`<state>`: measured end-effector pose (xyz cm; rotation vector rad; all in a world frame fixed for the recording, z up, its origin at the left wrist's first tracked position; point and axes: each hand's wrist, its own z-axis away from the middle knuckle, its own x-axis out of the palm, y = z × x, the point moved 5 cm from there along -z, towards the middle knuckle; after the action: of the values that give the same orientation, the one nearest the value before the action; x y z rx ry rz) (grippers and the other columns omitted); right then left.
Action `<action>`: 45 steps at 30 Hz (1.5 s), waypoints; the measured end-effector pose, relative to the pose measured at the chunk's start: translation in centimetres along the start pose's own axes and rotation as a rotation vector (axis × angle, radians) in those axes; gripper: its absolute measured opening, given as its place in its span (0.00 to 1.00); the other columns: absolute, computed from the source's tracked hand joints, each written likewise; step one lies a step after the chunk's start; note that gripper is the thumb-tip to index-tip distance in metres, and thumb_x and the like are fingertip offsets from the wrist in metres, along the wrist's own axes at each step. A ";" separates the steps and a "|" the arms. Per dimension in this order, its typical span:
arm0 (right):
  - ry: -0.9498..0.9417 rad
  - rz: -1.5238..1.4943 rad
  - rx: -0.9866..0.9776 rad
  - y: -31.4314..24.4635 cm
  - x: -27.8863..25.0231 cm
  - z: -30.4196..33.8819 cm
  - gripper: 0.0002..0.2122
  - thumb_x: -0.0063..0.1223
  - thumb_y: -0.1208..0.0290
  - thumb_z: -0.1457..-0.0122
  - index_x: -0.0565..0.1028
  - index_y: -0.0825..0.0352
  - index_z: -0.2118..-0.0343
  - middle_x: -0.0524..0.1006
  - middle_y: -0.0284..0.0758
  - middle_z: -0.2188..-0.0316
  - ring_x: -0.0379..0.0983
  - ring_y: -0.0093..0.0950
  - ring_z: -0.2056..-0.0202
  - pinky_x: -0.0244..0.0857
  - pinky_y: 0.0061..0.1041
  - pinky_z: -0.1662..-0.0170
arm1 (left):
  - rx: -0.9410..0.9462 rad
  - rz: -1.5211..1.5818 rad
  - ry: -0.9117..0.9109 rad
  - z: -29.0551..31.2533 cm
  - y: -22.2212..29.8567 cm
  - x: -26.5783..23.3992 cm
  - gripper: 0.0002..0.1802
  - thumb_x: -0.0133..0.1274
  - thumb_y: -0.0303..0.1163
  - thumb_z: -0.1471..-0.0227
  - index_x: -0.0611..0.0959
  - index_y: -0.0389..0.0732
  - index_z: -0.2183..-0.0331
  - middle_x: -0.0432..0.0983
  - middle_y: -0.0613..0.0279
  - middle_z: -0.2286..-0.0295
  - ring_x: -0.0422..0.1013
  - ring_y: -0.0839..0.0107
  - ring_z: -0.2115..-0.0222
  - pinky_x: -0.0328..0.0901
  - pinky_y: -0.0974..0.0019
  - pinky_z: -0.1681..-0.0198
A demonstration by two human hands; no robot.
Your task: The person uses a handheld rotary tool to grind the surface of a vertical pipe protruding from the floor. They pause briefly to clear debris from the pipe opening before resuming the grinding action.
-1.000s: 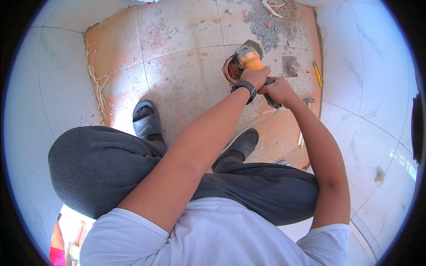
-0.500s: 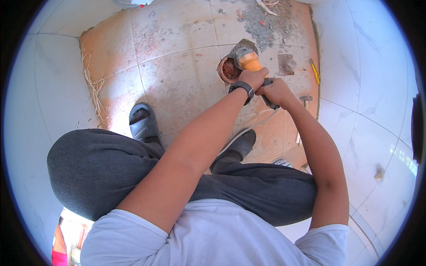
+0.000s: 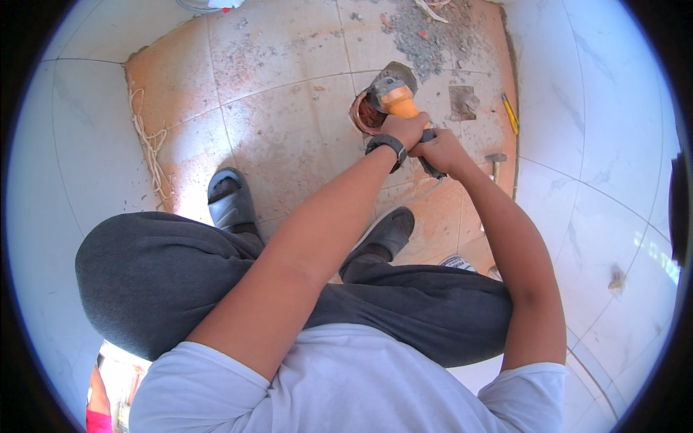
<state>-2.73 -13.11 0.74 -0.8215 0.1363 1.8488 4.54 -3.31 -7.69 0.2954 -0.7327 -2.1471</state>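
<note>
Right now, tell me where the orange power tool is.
In the head view, the orange power tool is upper right of centre, gripped by the left hand and right hand, just right of the round hole in the tiled floor.

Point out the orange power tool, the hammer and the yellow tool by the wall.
Orange power tool [image 3: 399,104], head view: orange body.
Hammer [image 3: 496,157], head view: the hammer's head.
Yellow tool [image 3: 511,114], head view: middle of its body.

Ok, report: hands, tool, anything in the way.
Left hand and right hand gripping power tool. Tool head at edge of floor hole. Rubble beyond, apparently not blocking.
</note>
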 end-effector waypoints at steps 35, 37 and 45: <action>-0.053 -0.063 0.032 0.6 0.8 0.1 0.25 0.72 0.56 0.62 0.84 0.72 0.64 0.85 0.45 0.69 0.82 0.37 0.65 0.75 0.34 0.59 | 0.045 -0.070 0.091 0.0 -0.6 -0.3 0.38 0.64 0.58 0.54 0.87 0.26 0.63 0.86 0.43 0.64 0.83 0.56 0.63 0.74 0.57 0.58; -0.045 -0.056 0.028 0.6 0.7 0.2 0.25 0.72 0.56 0.62 0.84 0.72 0.65 0.85 0.45 0.69 0.83 0.37 0.65 0.75 0.34 0.59 | 0.044 -0.060 0.058 -0.1 -0.7 -0.2 0.37 0.64 0.57 0.54 0.87 0.26 0.63 0.86 0.43 0.64 0.83 0.57 0.63 0.74 0.57 0.59; -0.020 -0.011 0.030 0.0 -0.1 0.7 0.25 0.71 0.56 0.62 0.84 0.74 0.67 0.85 0.45 0.70 0.83 0.39 0.66 0.75 0.35 0.61 | -0.008 0.075 -0.045 0.5 0.1 0.2 0.37 0.64 0.55 0.54 0.86 0.24 0.62 0.85 0.44 0.63 0.83 0.58 0.63 0.74 0.58 0.60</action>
<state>-3.02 -12.84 1.32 -0.7810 0.1464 1.8395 4.25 -3.37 -7.19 0.2130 -0.7495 -2.0906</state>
